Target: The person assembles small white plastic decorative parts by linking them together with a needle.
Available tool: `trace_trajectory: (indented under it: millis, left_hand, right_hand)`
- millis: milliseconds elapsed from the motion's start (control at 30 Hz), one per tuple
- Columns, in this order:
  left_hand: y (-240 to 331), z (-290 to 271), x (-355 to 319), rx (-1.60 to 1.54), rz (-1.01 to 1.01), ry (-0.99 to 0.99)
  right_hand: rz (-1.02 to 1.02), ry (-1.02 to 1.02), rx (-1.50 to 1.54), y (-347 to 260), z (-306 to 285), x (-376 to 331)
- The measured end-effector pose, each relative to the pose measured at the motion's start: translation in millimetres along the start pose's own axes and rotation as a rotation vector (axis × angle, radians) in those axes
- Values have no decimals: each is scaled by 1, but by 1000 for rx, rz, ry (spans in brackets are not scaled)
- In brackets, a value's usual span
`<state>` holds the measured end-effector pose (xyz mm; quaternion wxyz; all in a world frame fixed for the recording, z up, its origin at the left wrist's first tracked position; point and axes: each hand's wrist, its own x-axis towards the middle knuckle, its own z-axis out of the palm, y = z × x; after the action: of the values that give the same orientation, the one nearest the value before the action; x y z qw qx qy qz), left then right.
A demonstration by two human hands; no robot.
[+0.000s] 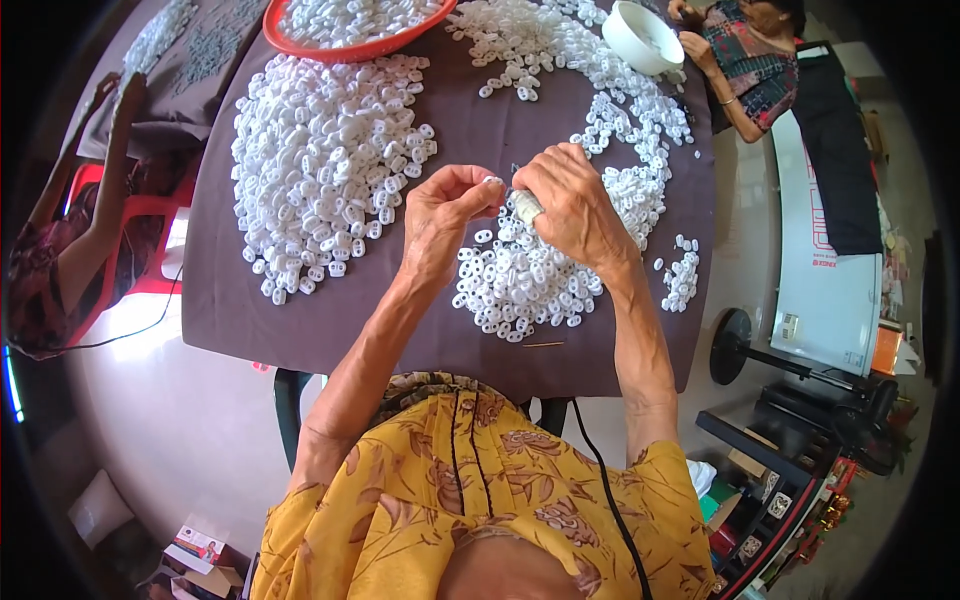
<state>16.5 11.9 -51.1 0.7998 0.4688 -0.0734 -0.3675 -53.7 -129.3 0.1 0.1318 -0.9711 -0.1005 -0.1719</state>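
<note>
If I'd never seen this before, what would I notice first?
Probably the huge heap of white pieces, left on the brown tablecloth. Beyond it sits a red bowl full of more. In the middle, the left hand and right hand are close together near a smaller pile.

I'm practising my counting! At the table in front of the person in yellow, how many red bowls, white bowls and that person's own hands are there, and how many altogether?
Red bowl: 1
White bowl: 1
Hands: 2 (left hand, right hand)
Total: 4, leaving out the white pieces, too many to count.
</note>
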Motion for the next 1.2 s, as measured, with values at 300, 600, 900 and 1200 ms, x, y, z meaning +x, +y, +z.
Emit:
trace_trajectory:
  millis: [300, 600, 900, 1200]
  left_hand:
    - [19, 11, -21, -179, -35, -85]
    - [39, 27, -40, -228, 41, -98]
    - [40, 28, -42, -128, 26, -158]
    - [43, 27, -42, -102, 30, -132]
  right_hand:
    - [47, 188, 168, -23, -13, -8]
    - [442, 407, 911, -55, -9, -17]
    - [401, 458, 940, -48, -20, -9]
    - [391, 370, 868, -49, -24, -6]
